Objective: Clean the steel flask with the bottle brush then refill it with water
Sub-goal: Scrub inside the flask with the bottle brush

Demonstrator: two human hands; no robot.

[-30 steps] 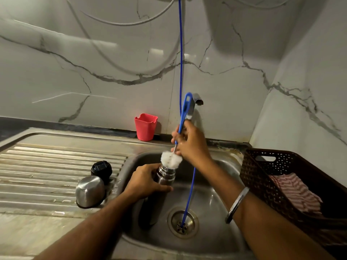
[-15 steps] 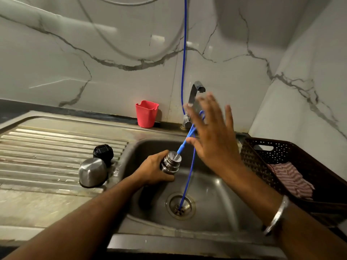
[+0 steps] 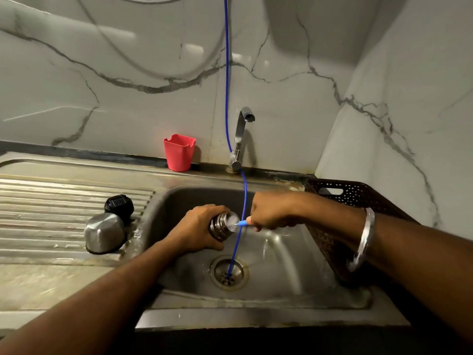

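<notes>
Gripping steel flask (image 3: pixel 222 226), left hand (image 3: pixel 197 230); right hand (image 3: pixel 272 213) clutching bottle brush (image 3: pixel 243 223) handle.

Dim, warm light from above. Soft glare patches sit on the far marble wall (image 3: pixel 194 49), and a broad shadow darkens its upper right. The sink (image 3: pixel 281 254) gleams wetly. Wide-angle bending curves the edges; detail is slightly soft.

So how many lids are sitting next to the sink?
2. A shiny steel cup lid lies on the draining board by the sink edge, and a black stopper stands just behind it, touching it. None looks hidden.
</notes>
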